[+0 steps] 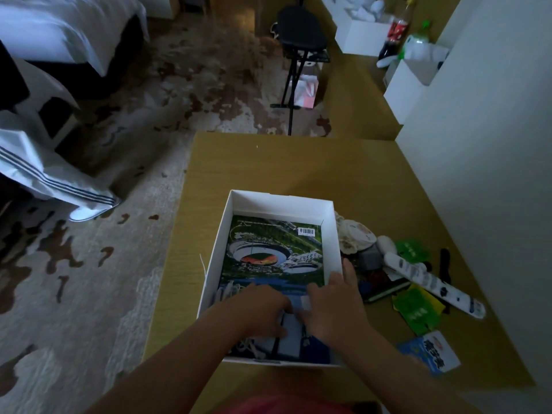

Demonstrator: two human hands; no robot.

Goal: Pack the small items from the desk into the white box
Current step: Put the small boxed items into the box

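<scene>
The white box [280, 201] sits open on the wooden desk [298, 162], near its front edge. A book with a green aerial stadium cover [274, 252] lies flat inside. Both hands are inside the near end of the box. My left hand [263, 309] and my right hand [331, 306] grip a small grey-blue item [291, 330] between them, above cords and dark things at the box's bottom. Small items lie right of the box: a white patterned tube [433, 285], green packets [418, 312], a blue packet [430, 352], a shell-like white piece [357, 234].
A wall [478, 144] borders the desk on the right. Beyond the desk stand a black stool [301, 28], white boxes and bottles [397, 28]. Patterned carpet [119, 234] and a bed [59, 31] lie to the left.
</scene>
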